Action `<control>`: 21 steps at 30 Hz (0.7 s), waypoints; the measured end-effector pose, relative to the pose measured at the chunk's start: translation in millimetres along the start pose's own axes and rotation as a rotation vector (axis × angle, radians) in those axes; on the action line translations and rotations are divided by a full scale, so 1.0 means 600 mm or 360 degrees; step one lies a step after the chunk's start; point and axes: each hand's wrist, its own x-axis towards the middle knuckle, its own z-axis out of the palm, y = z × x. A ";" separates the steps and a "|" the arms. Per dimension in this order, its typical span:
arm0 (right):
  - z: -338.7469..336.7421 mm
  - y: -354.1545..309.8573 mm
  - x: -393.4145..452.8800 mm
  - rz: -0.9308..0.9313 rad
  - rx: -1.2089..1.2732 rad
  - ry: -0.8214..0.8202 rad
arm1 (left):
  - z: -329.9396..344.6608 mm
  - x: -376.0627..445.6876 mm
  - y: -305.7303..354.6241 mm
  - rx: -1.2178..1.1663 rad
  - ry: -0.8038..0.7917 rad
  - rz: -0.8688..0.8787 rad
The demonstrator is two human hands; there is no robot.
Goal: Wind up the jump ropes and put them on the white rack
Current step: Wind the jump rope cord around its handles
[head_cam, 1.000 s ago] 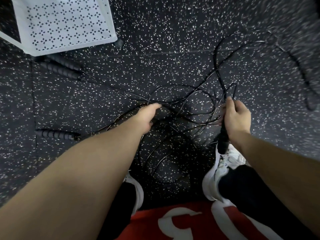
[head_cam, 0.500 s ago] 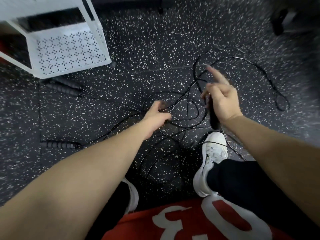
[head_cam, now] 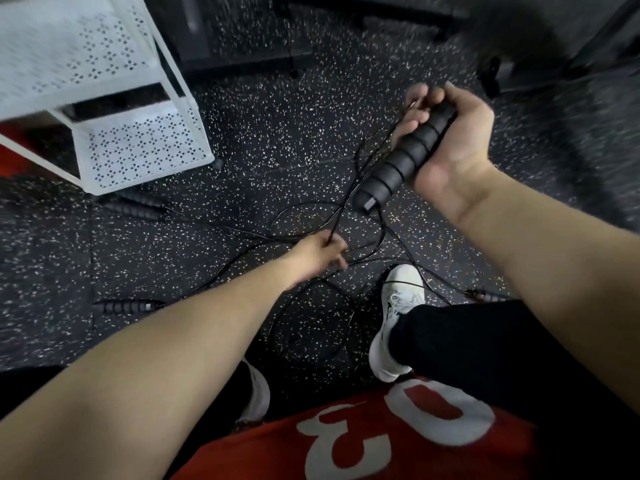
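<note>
My right hand is raised, palm toward me, and grips a ribbed black jump rope handle with its end pointing down-left. A thin black cord runs from that hand down to my left hand, which pinches the cord low over the floor. More black cords lie tangled on the speckled floor around my feet. Two loose handles lie beside the white rack at upper left. Another handle lies at left, and one more handle lies at right by my knee.
The white rack has perforated shelves, and its corner stands close to the two handles. Dark equipment bases stand at the back. My white shoes stand among the cords. The floor is dark speckled rubber.
My right hand has lifted the handle higher and turned palm-up, fingers now closed round it. My left hand has closed on the cord. The view has tilted up, showing more of the rack.
</note>
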 end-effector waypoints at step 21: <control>-0.022 0.044 -0.167 0.0802 -0.2260 -0.0732 | -0.048 -0.172 0.264 -0.1722 0.0334 0.0264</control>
